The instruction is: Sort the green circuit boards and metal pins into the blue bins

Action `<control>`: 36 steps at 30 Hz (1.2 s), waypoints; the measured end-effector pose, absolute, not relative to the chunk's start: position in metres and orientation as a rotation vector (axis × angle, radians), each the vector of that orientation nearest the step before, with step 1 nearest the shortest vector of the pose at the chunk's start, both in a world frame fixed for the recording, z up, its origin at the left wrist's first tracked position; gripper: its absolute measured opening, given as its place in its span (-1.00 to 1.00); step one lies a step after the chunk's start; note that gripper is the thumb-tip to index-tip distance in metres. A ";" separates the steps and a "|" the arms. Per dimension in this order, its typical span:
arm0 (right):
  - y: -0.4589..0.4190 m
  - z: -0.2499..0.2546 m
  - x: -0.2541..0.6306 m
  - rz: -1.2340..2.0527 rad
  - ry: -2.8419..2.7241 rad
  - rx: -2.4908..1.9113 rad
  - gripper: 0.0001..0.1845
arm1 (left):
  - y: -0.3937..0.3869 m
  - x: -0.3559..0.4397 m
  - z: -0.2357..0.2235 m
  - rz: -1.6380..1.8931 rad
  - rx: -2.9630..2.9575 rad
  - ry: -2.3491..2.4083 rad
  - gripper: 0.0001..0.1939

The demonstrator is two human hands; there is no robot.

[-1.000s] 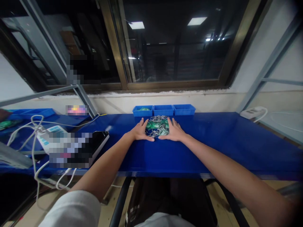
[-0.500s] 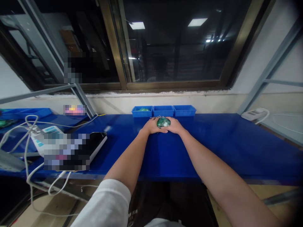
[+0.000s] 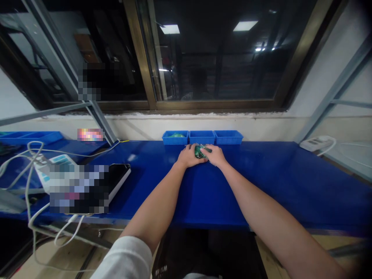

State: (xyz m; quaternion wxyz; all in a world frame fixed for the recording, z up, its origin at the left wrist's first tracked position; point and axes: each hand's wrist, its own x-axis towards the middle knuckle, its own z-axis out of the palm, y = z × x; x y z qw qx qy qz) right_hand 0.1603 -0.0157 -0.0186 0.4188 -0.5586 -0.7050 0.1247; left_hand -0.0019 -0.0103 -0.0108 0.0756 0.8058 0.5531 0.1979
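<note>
Both my hands are close together on the blue table, in front of the bins. A small, shiny green bundle [image 3: 198,151] with thin whitish ends poking out lies between them; its exact kind is too small to tell. My left hand [image 3: 187,156] curls round its left side, thumb along the near edge. On the other side, my right hand [image 3: 216,155] grips it, thumb across the top. The fingers partly cover the bundle.
Three blue bins [image 3: 202,138] stand along the wall, the left one with a green item [image 3: 176,135] in it. On the left lie a dark device [image 3: 117,176] and white cables [image 3: 31,186]. A white power strip [image 3: 315,143] lies far right. Grey posts rise at both sides.
My right thumb has moved up onto the top of the green bundle, covering more of it. The bundle looks turned or squeezed between my hands. The view has shifted slightly.
</note>
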 end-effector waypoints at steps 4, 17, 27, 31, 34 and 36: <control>-0.018 -0.016 0.159 0.226 -1.666 -1.372 -0.66 | -0.014 -0.005 -0.008 0.659 2.392 1.642 0.10; -0.026 -0.007 0.158 0.697 -1.363 -1.116 -0.63 | -0.014 -0.002 0.000 1.130 2.555 1.183 -0.48; -0.027 -0.011 0.139 0.671 -1.383 -0.884 -0.86 | -0.017 -0.002 0.005 1.415 2.446 1.119 -0.84; -0.035 -0.011 0.136 0.550 -1.481 -0.996 -0.78 | -0.021 -0.004 0.000 1.336 2.433 1.231 -0.85; -0.038 -0.010 0.136 0.442 -1.514 -1.047 -0.77 | -0.023 -0.005 -0.001 1.343 2.411 1.260 -0.83; -0.039 -0.009 0.136 0.357 -1.542 -1.038 -0.78 | -0.024 -0.004 0.000 1.338 2.421 1.227 -0.79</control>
